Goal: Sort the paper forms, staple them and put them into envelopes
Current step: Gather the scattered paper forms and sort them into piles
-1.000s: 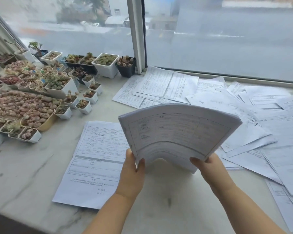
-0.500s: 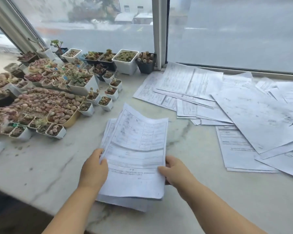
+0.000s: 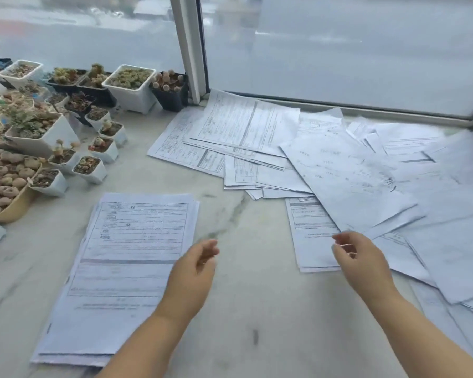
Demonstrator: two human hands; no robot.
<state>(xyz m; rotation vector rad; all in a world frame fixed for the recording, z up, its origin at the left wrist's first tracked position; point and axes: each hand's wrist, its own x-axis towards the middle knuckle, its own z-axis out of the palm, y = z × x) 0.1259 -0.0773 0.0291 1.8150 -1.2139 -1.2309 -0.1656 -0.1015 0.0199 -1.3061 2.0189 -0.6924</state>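
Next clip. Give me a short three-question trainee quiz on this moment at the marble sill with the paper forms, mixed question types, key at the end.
1. True or false: the left hand has a grip on the neat stack of white printed forms.
2. Multiple choice: the loose spread of white paper forms lies (A) left of the neat stack, (B) right of it, (C) under it.
3. Fill in: the right hand hovers over the near edge of the ____ of forms, holding nothing.

Key
1. False: both hands are empty, fingers loosely curled; the stack lies flat on the white marble sill.
2. B.
3. Loose spread.
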